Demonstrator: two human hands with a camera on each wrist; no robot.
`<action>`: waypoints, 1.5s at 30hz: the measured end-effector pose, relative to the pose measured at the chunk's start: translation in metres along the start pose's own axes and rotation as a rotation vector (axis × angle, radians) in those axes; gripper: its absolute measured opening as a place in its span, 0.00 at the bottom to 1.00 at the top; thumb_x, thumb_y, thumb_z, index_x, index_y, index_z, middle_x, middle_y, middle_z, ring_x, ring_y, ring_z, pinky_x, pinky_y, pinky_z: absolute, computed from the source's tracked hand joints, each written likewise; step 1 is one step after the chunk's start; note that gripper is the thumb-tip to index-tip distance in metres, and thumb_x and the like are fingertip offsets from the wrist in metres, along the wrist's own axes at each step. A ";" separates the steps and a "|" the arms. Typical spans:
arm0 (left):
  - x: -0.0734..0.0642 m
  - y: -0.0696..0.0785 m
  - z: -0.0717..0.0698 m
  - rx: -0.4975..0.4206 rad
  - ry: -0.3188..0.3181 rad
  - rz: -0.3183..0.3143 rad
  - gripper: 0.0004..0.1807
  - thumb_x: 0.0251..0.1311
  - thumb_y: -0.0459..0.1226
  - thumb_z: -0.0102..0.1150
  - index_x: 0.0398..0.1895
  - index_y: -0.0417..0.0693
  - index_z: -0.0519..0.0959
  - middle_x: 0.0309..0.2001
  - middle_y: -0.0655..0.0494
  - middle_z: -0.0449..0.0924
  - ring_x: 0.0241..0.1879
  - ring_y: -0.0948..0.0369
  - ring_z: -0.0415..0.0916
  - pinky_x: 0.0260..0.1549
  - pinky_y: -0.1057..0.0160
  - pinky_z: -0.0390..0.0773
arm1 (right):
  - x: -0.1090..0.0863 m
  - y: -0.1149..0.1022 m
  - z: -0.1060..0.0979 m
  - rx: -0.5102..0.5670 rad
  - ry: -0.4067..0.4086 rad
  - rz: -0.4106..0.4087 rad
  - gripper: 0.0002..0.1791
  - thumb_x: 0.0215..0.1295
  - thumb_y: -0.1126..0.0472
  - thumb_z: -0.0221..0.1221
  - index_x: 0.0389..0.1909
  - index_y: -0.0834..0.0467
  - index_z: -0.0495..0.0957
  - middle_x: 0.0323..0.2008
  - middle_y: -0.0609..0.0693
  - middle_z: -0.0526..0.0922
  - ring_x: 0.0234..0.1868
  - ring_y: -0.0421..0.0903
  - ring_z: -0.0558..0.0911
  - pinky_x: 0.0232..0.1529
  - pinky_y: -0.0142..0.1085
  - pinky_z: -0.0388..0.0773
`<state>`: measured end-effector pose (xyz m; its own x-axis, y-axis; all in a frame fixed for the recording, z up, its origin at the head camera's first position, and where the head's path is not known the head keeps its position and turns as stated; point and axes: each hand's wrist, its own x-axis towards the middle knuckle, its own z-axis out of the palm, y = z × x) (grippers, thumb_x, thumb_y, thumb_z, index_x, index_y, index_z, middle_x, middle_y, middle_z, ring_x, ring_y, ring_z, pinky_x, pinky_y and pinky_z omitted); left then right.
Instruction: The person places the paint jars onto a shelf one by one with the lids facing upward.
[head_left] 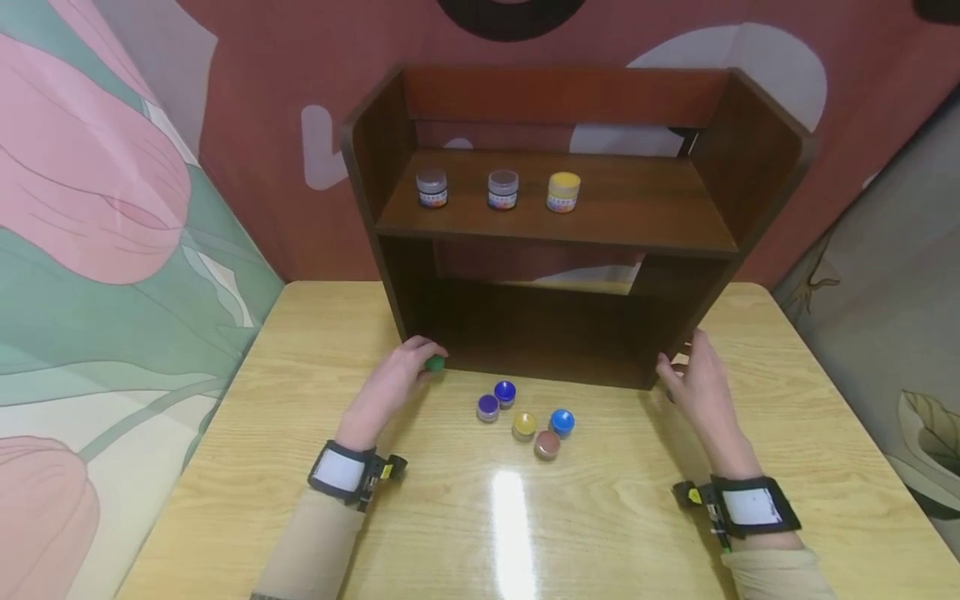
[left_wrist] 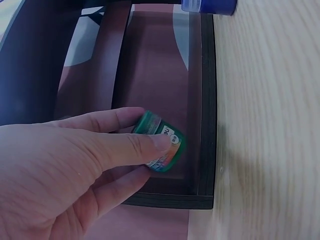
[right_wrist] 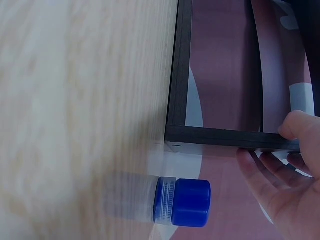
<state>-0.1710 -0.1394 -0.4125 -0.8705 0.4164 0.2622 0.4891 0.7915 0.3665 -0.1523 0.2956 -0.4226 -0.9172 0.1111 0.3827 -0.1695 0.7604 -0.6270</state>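
Observation:
My left hand (head_left: 401, 367) pinches a small green paint jar (left_wrist: 161, 142) between thumb and fingers, at the lower left front corner of a dark brown wooden shelf (head_left: 558, 242). The jar is tilted in the left wrist view, its label partly covered by the thumb. At the other side, my right hand (head_left: 701, 385) grips the shelf's right side panel (right_wrist: 235, 138), thumb on the inner face and fingers outside. Just outside that panel a blue-lidded jar (right_wrist: 192, 202) stands on the table in the right wrist view; in the head view the right hand mostly hides it.
Between the hands, several paint jars stand on the wooden table (head_left: 600, 517): purple (head_left: 487, 407), dark blue (head_left: 505, 393), yellow (head_left: 524, 426), light blue (head_left: 562, 422) and brown (head_left: 547, 444). The upper shelf holds two dark jars (head_left: 502, 190) and a yellow one (head_left: 563, 192).

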 end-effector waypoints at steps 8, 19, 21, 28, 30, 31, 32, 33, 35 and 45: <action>0.001 0.001 -0.001 0.018 0.014 0.009 0.22 0.59 0.26 0.66 0.57 0.49 0.80 0.56 0.46 0.78 0.54 0.50 0.82 0.53 0.55 0.86 | -0.001 0.001 0.000 -0.002 0.010 -0.014 0.22 0.66 0.68 0.56 0.58 0.71 0.64 0.50 0.71 0.77 0.51 0.69 0.80 0.41 0.55 0.85; 0.006 0.006 -0.002 0.007 0.060 0.061 0.22 0.63 0.30 0.64 0.60 0.50 0.79 0.58 0.48 0.78 0.54 0.52 0.82 0.53 0.56 0.86 | 0.001 0.003 0.000 -0.003 -0.005 0.005 0.23 0.67 0.68 0.56 0.60 0.71 0.63 0.52 0.71 0.76 0.53 0.69 0.80 0.43 0.57 0.85; 0.007 0.007 -0.002 0.005 0.069 0.072 0.21 0.63 0.31 0.64 0.60 0.50 0.78 0.58 0.48 0.78 0.54 0.52 0.82 0.53 0.56 0.86 | 0.001 0.002 -0.001 -0.003 -0.010 0.010 0.24 0.68 0.67 0.56 0.61 0.71 0.62 0.52 0.71 0.76 0.53 0.69 0.79 0.43 0.57 0.85; 0.006 0.008 -0.002 0.005 0.078 0.081 0.21 0.64 0.32 0.64 0.61 0.50 0.78 0.58 0.48 0.78 0.55 0.52 0.81 0.55 0.56 0.85 | -0.001 0.001 -0.002 -0.004 -0.029 0.023 0.24 0.68 0.67 0.56 0.62 0.71 0.62 0.53 0.71 0.75 0.54 0.69 0.79 0.45 0.59 0.84; 0.005 0.008 -0.002 0.003 0.083 0.083 0.21 0.64 0.32 0.64 0.61 0.50 0.78 0.58 0.49 0.78 0.55 0.53 0.81 0.55 0.56 0.85 | -0.001 0.001 -0.002 -0.006 -0.031 0.021 0.24 0.69 0.67 0.56 0.62 0.70 0.62 0.53 0.71 0.75 0.54 0.69 0.79 0.45 0.59 0.84; 0.005 0.009 -0.002 -0.002 0.087 0.084 0.22 0.64 0.32 0.64 0.61 0.50 0.77 0.57 0.49 0.78 0.55 0.53 0.81 0.55 0.56 0.85 | -0.001 0.001 -0.002 -0.008 -0.032 0.016 0.24 0.69 0.67 0.56 0.61 0.70 0.62 0.53 0.71 0.75 0.54 0.69 0.79 0.45 0.59 0.84; 0.005 0.009 -0.002 -0.006 0.092 0.085 0.22 0.63 0.32 0.64 0.61 0.50 0.77 0.57 0.49 0.78 0.55 0.53 0.81 0.55 0.56 0.85 | -0.001 0.002 -0.001 -0.010 -0.033 0.010 0.24 0.69 0.67 0.56 0.61 0.71 0.62 0.53 0.71 0.75 0.53 0.69 0.79 0.45 0.59 0.85; 0.005 0.010 -0.002 -0.012 0.094 0.082 0.22 0.63 0.32 0.64 0.61 0.51 0.77 0.57 0.50 0.78 0.55 0.53 0.81 0.55 0.56 0.85 | -0.001 0.002 -0.001 -0.011 -0.034 0.003 0.23 0.69 0.67 0.56 0.61 0.71 0.62 0.52 0.70 0.75 0.53 0.69 0.79 0.45 0.59 0.85; 0.005 0.011 -0.002 -0.029 0.102 0.081 0.23 0.63 0.33 0.64 0.62 0.51 0.76 0.57 0.50 0.78 0.55 0.54 0.81 0.56 0.56 0.84 | -0.001 0.002 -0.001 -0.015 -0.037 -0.014 0.23 0.69 0.67 0.56 0.60 0.71 0.62 0.51 0.70 0.75 0.53 0.68 0.79 0.44 0.59 0.85; 0.011 0.026 -0.010 -0.140 0.163 0.095 0.20 0.62 0.32 0.65 0.57 0.49 0.77 0.58 0.52 0.79 0.59 0.56 0.79 0.61 0.58 0.81 | -0.001 0.003 0.000 -0.006 -0.050 -0.025 0.22 0.70 0.67 0.55 0.61 0.71 0.62 0.52 0.70 0.74 0.53 0.68 0.78 0.44 0.59 0.85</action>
<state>-0.1676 -0.1187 -0.3912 -0.8056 0.3991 0.4377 0.5807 0.6781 0.4504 -0.1519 0.2978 -0.4243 -0.9296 0.0601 0.3637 -0.1904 0.7665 -0.6134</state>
